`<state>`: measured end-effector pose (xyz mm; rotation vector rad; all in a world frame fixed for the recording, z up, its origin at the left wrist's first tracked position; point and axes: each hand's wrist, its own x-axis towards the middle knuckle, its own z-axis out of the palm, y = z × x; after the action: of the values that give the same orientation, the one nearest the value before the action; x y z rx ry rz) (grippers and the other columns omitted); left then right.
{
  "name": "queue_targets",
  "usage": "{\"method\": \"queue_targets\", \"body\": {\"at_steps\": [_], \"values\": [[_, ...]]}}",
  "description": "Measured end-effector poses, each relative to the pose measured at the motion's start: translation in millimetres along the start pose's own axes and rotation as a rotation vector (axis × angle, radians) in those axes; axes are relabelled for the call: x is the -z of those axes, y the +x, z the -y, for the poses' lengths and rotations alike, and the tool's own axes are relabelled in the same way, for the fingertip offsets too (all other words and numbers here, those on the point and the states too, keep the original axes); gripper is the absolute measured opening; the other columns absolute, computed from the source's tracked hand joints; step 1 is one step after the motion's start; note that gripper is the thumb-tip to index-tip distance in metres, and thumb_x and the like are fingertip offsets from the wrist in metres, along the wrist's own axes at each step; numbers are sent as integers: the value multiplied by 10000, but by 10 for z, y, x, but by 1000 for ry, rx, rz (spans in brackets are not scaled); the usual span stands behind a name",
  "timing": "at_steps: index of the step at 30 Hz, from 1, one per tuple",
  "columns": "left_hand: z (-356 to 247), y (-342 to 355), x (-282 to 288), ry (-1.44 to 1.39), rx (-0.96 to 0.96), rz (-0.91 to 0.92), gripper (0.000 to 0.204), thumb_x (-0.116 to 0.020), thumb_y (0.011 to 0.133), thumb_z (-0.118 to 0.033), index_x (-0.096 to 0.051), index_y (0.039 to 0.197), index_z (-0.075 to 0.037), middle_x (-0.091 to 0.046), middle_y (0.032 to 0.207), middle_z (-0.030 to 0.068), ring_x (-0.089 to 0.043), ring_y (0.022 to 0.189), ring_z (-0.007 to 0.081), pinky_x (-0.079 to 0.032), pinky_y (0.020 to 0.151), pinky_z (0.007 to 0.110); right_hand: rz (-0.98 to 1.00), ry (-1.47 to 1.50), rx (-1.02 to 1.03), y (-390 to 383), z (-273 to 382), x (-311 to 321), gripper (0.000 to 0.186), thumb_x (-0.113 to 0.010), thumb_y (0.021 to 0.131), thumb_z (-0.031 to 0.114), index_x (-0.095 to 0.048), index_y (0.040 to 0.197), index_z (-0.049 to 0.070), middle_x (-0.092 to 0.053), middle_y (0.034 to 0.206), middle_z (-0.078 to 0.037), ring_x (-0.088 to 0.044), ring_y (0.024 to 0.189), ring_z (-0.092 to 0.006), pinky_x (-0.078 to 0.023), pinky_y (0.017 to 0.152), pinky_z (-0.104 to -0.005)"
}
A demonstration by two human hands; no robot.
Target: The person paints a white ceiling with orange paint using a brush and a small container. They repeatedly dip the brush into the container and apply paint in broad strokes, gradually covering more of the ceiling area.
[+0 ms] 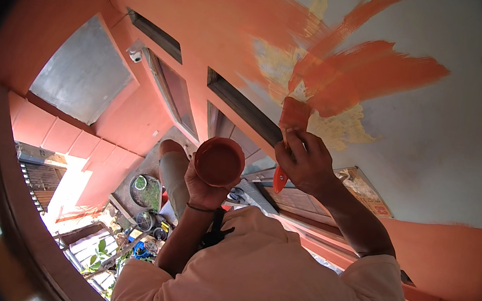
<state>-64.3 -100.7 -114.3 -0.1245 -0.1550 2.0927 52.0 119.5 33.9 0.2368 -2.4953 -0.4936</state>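
My left hand [204, 192] is wrapped round a round paint container [219, 161], holding it up in front of my chest. Reddish-orange paint coats its inside. In my right hand [308, 160] is a flat paintbrush [296, 114] with a red handle that sticks out below my fingers. The brush's bristles are loaded with orange paint and point up at the grey wall [435, 158]; they look to be on or very close to it. Around the bristles spread fresh orange strokes [372, 76] and a rough, pale yellow patch [342, 125].
Below the painted area are long dark slots [243, 107] in the wall and a framed picture [363, 190]. A white camera [136, 55] is fixed to the wall at left. Far below stand a round planter [145, 191], several pots and leafy plants [98, 256]. A curved ledge [11, 181] runs along the left.
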Motion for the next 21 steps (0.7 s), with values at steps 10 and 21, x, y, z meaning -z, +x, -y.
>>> {"method": "queue_targets", "body": {"at_steps": [10, 21], "values": [[-100, -95, 60, -24, -70, -47, 614, -614, 990, -501, -554, 1465, -117, -576, 1463, 210, -552, 1327, 486, -616, 836, 623, -381, 419, -290, 995, -969, 845, 225, -769, 922, -32, -742, 1130, 48, -749, 1005, -95, -735, 893, -209, -601, 769, -331], [-207, -52, 438, 35, -108, -138, 710, -547, 1025, -643, -571, 1448, -73, -619, 1443, 175, -600, 1337, 373, -555, 1009, 587, 74, 311, -30, 607, -14, -73, 315, -775, 743, 22, -693, 1040, 89, -682, 1043, -72, -701, 891, -261, -575, 716, -362]]}}
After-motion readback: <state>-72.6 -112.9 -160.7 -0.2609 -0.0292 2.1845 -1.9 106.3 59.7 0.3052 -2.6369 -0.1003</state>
